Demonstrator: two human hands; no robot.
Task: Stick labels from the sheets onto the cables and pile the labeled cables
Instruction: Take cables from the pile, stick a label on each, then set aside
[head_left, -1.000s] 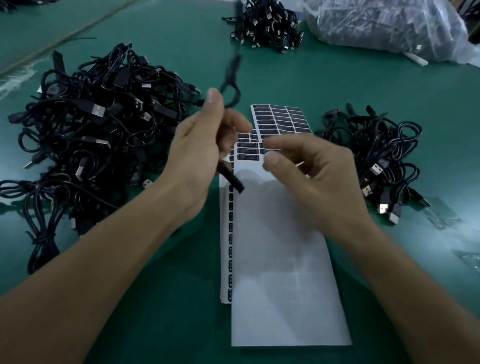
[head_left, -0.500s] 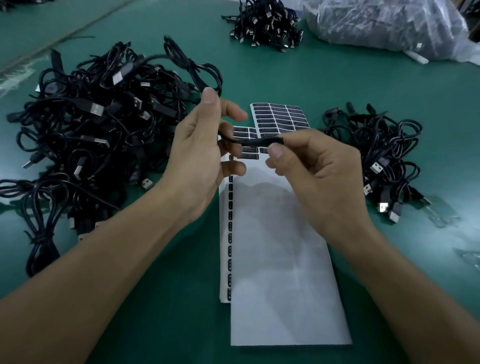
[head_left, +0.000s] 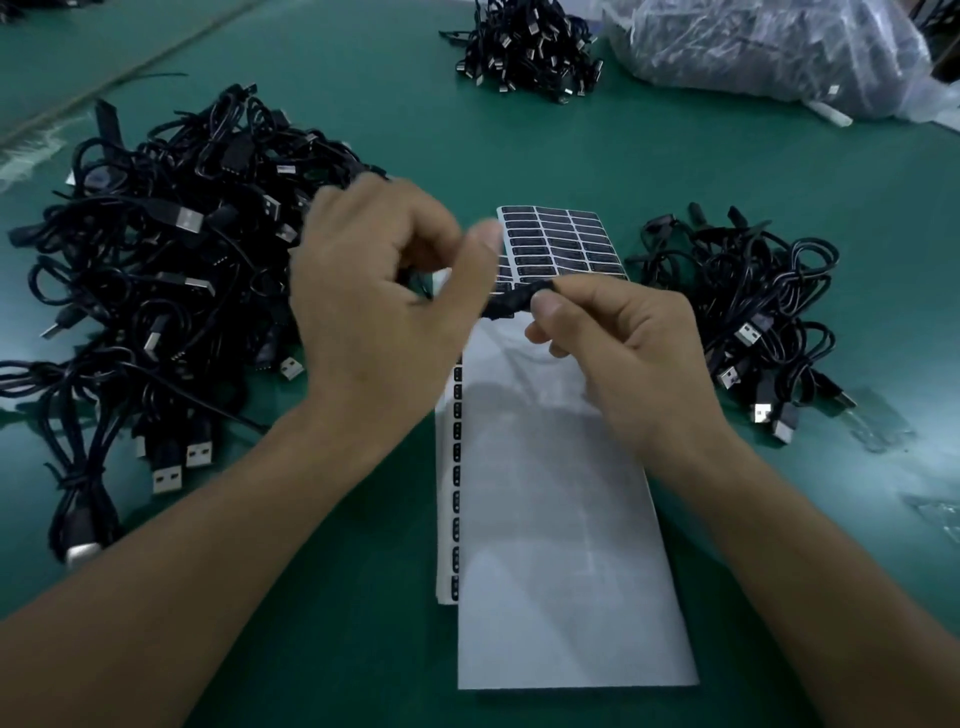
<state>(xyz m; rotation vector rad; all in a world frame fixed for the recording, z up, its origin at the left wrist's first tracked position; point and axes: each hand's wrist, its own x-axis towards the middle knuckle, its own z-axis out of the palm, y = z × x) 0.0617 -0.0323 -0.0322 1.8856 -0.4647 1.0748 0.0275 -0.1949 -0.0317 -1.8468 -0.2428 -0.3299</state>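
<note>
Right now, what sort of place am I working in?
Probably a factory labeling bench: heaps of black USB cables, label sheets on a green mat, and a stuffed plastic bag.

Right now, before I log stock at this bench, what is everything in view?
Large cable pile: one, black, left of the sheets.
Smaller cable pile: one, black, right of the sheets.
Far cable pile: one, black, top centre.
Plastic bag: one, clear, top right.
Label sheets: one stack, white with black labels, centre.
Held cable: one, black, above the sheets.
Table: one, green.
Hands: left hand, blurred, curls round the cable; right hand pinches it.
</note>
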